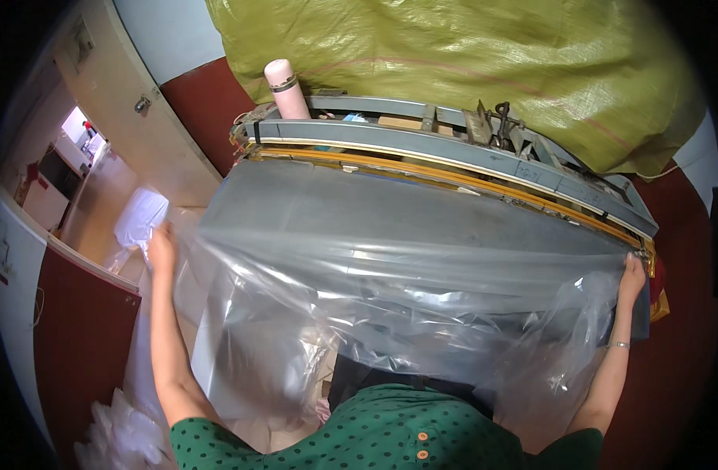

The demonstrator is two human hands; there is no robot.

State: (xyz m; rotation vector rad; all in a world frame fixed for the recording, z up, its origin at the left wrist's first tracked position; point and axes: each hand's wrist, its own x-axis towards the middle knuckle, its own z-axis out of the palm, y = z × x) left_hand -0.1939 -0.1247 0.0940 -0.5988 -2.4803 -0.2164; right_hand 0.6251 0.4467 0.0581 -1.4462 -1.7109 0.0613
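A yellow-green woven sheet fills the span from eleven to two o'clock, glossy and creased. Below it, a grey worktop runs across the middle, and the clear plastic film is drawn over its near part, spanning from nine to three o'clock and hanging toward six. A door stands at ten o'clock. Along the worktop's far edge lies a grey metal frame; the gap between its rails holds, near one o'clock, metal tools and, near twelve, a tan piece. Crumpled translucent plastic lies at eight o'clock. The left hand, at nine, has its fingers closed on the film, just beside a whitish bundle; the right hand, at three, pinches the film near the frame's end. At eleven stands a capped pink flask, its contents hidden. Smallest are dark handwritten marks on the front rail at two o'clock.
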